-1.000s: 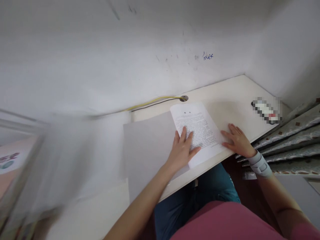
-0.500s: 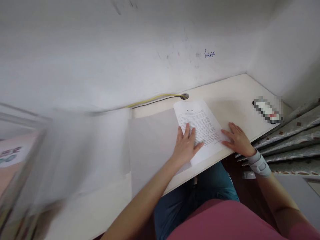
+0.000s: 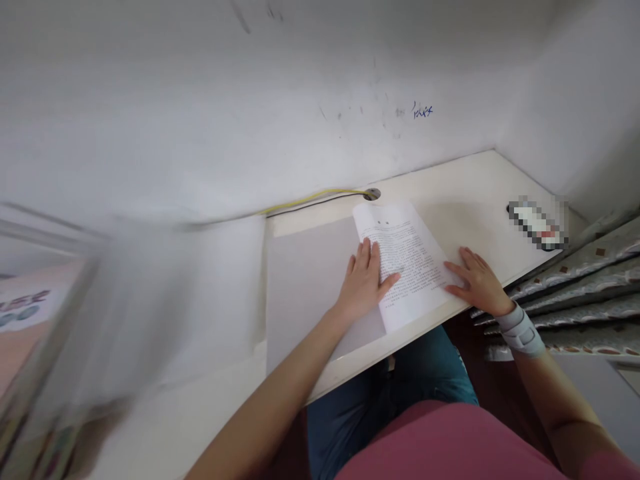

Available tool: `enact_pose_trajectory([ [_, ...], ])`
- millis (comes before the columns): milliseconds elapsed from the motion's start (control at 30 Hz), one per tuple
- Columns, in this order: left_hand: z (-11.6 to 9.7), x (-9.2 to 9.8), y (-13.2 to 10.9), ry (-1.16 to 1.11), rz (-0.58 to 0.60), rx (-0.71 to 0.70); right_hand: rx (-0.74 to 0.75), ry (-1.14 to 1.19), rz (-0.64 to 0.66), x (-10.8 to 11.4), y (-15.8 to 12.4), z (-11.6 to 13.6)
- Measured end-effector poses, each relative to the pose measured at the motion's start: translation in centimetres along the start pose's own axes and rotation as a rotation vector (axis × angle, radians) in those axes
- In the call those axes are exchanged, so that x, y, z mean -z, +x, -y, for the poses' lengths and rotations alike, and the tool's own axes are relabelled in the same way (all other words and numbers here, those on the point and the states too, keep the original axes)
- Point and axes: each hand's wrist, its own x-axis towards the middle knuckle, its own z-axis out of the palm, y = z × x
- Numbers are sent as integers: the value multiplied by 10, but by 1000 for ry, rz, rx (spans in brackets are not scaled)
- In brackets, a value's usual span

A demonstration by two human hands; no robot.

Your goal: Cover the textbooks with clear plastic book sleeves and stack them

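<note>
Head view, nearest first: a pink top (image 3: 435, 447) and blue jeans (image 3: 430, 367) sit close against the front edge of a white table (image 3: 493, 193). Just beyond that edge, the left hand (image 3: 364, 277) lies palm down, its grip open and holding nothing, fingers together and thumb out. It spans the seam where a gray sheet (image 3: 310, 273) meets a printed page (image 3: 410, 267). The right hand (image 3: 475, 280), a pale band (image 3: 521, 332) on its wrist, rests with its grip open too, fingertips at the page's right margin.

The printed page lies on the table between the two hands, text up, its lines running nearly to the bottom. As far as can be judged, it is already spread out and fairly flat; neither hand has a corner pinched or lifted. How much remains to be done does not show, and whether page and gray sheet are joined cannot be told.

Farther back, yellow and black cables (image 3: 320, 193) run into a round hole (image 3: 371, 194), below a wall (image 3: 250, 100) marked with blue writing (image 3: 423, 112).
</note>
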Motion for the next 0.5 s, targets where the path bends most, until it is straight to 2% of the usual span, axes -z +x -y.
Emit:
enact_pose_trajectory([
  [200, 2, -6, 2, 132, 1, -44, 5, 18, -14, -1, 0, -1],
  [367, 10, -9, 8, 91, -11, -179, 3, 42, -21, -1, 0, -2],
  [500, 2, -12, 13, 68, -14, -156, -9, 45, -26, -2, -1, -2],
])
